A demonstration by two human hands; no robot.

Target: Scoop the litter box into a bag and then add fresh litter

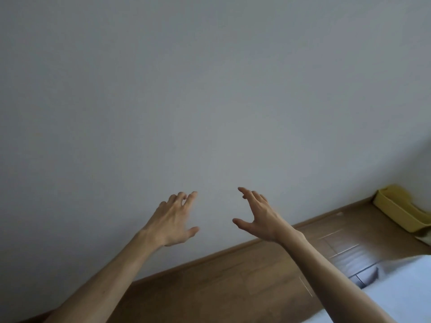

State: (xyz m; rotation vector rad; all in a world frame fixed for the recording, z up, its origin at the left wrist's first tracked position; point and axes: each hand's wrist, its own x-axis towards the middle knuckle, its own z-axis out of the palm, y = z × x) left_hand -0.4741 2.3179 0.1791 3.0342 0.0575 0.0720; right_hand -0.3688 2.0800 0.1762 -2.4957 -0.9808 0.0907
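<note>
Both arms are stretched out in front of a plain grey-white wall. My left hand is held up with its fingers spread and loosely bent, holding nothing. My right hand is level with it, a short gap to the right, fingers spread and thumb out, also holding nothing. A yellow plastic litter box stands on the floor against the wall at the far right, well away from both hands. Its inside is hidden from here. No scoop, bag or litter is in view.
A brown wooden floor with a baseboard runs diagonally along the bottom. A white-blue fabric surface fills the bottom right corner. The wall takes up most of the view.
</note>
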